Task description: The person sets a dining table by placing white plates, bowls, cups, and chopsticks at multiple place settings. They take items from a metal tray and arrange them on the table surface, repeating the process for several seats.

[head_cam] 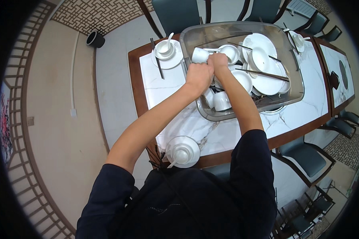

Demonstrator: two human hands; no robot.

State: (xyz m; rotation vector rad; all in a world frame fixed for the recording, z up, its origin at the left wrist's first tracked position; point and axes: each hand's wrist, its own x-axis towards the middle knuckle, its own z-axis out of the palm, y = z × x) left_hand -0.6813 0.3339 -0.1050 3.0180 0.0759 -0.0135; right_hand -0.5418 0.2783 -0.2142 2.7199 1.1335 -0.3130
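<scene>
A large translucent grey plastic tub [209, 117] rests on the marble-topped table and holds white plates [258, 41], bowls [259, 59], cups, spoons and dark chopsticks [264, 74]. Over its left part, my left hand [199, 74] and my right hand [218, 62] are close together, both with curled fingers. Just beyond them a white cup [200, 55] lies tilted. Whatever the fingers may hold is hidden. Beneath my right forearm another white cup [222, 101] lies in the tub near its front wall.
Place settings with plates, bowls and spoons stand at the table's far left [167, 64], near left [194, 149] and far right [299, 49]. Chairs [302, 155] line both long sides. A black bin [95, 39] stands by the wall.
</scene>
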